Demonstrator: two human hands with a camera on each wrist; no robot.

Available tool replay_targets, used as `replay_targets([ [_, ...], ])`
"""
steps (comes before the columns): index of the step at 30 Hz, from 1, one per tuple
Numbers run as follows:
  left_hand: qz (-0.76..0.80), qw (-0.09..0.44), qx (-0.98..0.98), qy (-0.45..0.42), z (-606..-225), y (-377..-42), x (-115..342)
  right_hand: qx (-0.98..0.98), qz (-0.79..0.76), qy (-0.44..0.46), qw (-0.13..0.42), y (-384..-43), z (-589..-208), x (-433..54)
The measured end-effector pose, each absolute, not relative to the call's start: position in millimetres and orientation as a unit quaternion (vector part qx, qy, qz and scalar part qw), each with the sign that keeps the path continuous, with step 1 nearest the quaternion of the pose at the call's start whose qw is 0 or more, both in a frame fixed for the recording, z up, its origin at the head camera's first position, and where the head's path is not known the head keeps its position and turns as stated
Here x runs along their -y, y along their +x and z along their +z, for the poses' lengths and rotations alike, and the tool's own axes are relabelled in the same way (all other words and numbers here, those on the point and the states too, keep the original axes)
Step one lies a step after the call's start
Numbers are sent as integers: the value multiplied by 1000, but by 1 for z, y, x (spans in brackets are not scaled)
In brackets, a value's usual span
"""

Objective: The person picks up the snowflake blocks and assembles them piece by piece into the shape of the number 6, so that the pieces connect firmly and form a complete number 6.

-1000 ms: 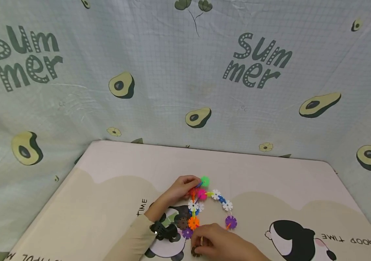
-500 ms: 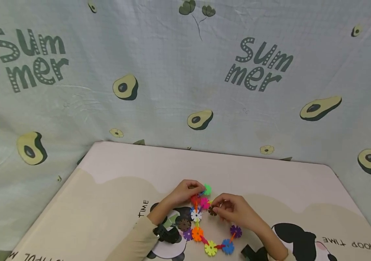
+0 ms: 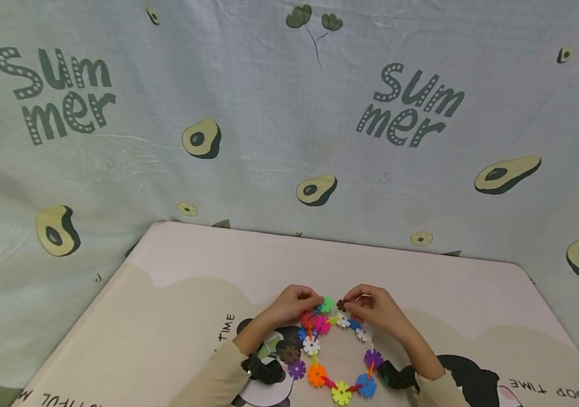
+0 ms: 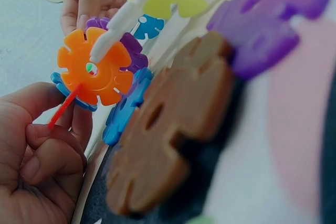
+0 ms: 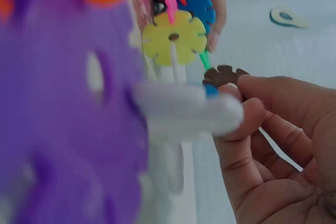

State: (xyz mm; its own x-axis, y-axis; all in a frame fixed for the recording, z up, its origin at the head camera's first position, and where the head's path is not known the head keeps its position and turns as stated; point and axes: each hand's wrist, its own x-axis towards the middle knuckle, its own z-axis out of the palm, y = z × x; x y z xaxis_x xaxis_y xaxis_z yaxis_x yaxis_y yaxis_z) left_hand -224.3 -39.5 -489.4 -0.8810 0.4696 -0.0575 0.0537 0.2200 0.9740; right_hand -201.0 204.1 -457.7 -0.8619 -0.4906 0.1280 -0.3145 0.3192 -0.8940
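While left fingers (image 4: 37, 100) grip chain (image 3: 316, 375), right fingers (image 5: 273, 92) pinch brown disc (image 5: 223, 75)

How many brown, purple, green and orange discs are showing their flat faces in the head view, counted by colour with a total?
Brown: 2 (lower brown disc; upper brown disc, pinched by the right hand)
Purple: 2 (left purple disc; right purple disc)
Green: 1 (green disc)
Orange: 1 (orange disc)
Total: 6
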Motion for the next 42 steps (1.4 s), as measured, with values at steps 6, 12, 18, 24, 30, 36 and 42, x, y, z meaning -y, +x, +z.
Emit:
replay_targets([
  [6,598,181,-763,168,-490,-226,39,-808,-519,-262,94,-208,-454,-225],
  [12,589,176,-769,175,-491,-225,42,-780,-543,-276,142,-208,-461,-238],
  [18,591,175,-767,176,-490,-226,42,-734,-574,-296,213,-207,-466,-236],
  [24,591,181,-765,182,-490,-227,41,-719,-568,-324,237,-208,-466,-236],
  [30,581,181,-771,188,-491,-227,40,-768,-539,-328,112,-214,-475,-231],
  [36,571,170,-780,191,-489,-224,39,-769,-541,-336,54,-218,-479,-222],
  [42,564,166,-785,193,-480,-220,37,-777,-535,-325,65,-218,-480,-213],
])
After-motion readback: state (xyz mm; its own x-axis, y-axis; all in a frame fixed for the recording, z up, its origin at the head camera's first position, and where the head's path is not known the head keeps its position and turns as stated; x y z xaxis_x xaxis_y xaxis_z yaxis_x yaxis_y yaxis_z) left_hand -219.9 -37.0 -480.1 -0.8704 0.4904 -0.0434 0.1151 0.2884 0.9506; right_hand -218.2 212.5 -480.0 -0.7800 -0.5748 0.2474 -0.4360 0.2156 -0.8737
